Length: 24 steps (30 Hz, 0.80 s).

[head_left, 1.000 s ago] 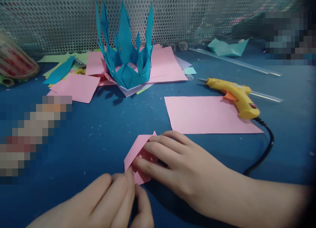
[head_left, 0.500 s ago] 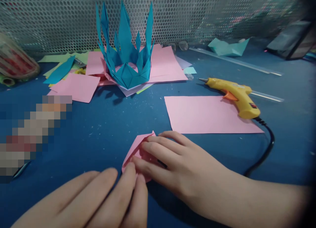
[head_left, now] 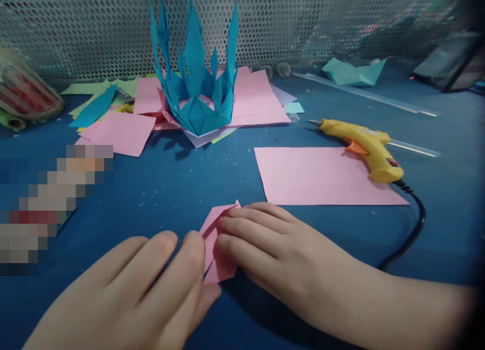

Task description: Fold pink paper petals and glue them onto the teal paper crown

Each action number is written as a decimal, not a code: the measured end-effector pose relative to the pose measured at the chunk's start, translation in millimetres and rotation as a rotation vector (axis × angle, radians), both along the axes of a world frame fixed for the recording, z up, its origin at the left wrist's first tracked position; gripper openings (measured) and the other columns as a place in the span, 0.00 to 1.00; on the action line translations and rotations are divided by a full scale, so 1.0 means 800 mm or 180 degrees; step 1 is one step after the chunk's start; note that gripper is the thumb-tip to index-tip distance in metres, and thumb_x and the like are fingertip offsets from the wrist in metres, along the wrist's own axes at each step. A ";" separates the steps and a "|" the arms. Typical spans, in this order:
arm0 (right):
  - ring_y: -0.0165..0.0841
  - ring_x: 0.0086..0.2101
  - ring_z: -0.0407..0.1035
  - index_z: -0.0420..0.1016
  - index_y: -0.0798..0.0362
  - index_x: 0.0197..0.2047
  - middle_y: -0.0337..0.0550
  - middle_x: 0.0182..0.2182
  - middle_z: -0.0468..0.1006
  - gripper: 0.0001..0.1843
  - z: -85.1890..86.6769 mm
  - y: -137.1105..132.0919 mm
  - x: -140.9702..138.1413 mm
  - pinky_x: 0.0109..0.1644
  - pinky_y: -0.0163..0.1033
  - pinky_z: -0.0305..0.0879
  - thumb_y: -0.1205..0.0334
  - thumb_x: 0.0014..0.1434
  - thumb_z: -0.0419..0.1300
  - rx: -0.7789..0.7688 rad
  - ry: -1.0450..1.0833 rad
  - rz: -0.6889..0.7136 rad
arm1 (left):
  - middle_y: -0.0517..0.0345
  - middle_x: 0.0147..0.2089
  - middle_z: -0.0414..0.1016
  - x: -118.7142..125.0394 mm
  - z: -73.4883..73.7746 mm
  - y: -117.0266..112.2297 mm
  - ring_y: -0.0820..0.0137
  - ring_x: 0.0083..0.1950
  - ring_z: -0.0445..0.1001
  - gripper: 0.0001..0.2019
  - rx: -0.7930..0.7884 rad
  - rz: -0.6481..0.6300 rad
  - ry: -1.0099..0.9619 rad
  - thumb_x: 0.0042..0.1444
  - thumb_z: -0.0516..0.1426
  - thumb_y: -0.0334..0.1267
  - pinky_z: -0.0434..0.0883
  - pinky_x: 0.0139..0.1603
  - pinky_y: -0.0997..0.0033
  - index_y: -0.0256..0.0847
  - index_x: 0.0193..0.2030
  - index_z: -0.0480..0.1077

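Observation:
A small piece of folded pink paper (head_left: 223, 266) lies between my hands near the front of the blue table. My left hand (head_left: 140, 284) has its fingers curled at the paper's left edge, with the thumb below by the lower corner. From the other side, my right hand (head_left: 280, 249) grips the paper, its fingertips over the right part of the fold. My right thumb is out of sight. A dark slit shows between the paper's layers at the lower left.
Behind stands a blue folded-paper crown (head_left: 199, 110) on loose sheets. To the right, a yellow glue gun (head_left: 359, 143) with a black cord rests partly on a pink sheet (head_left: 310, 176). Clear glue sticks (head_left: 359, 93) and a pale teal paper piece (head_left: 352, 72) lie farther back. A blurred-out item (head_left: 56, 203) is left.
My left hand has shifted up, and its thumb has moved down to the paper's lower corner, uncovering more of the fold. My right hand has hardly moved. The view has turned slightly.

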State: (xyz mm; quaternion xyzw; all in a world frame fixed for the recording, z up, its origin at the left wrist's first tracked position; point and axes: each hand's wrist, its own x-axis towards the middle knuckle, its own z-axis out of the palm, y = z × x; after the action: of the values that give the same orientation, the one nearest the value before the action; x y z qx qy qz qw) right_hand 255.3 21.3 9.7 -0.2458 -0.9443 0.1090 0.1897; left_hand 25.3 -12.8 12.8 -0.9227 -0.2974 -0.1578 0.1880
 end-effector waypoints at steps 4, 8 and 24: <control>0.38 0.46 0.72 0.75 0.58 0.43 0.49 0.39 0.79 0.18 -0.001 0.000 0.001 0.55 0.44 0.66 0.69 0.74 0.44 -0.0180 0.0074 0.0012 | 0.56 0.36 0.79 0.004 -0.002 -0.002 0.62 0.37 0.77 0.05 0.0039 -0.0009 -0.0025 0.66 0.56 0.32 0.70 0.33 0.58 0.37 0.45 0.73; 0.36 0.44 0.71 0.73 0.57 0.44 0.47 0.42 0.80 0.14 0.000 0.001 0.002 0.54 0.42 0.65 0.70 0.73 0.46 -0.0488 0.0211 -0.0006 | 0.58 0.33 0.78 0.007 -0.003 -0.002 0.63 0.33 0.74 0.05 0.0068 -0.0079 -0.0134 0.64 0.57 0.28 0.68 0.31 0.59 0.37 0.39 0.74; 0.42 0.57 0.66 0.73 0.50 0.57 0.55 0.56 0.72 0.17 -0.001 0.006 0.008 0.59 0.50 0.67 0.70 0.66 0.58 0.0161 0.0518 -0.0550 | 0.56 0.46 0.83 0.004 -0.009 -0.001 0.62 0.45 0.81 0.10 -0.0294 -0.0204 -0.0447 0.65 0.54 0.27 0.75 0.53 0.59 0.38 0.51 0.70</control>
State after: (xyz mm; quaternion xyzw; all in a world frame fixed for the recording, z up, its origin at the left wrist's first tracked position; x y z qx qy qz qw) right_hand 261.6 26.2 9.1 -0.3118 -0.9035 0.0879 0.2805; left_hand 28.5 -13.9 5.3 -0.9261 -0.2871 -0.2141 0.1188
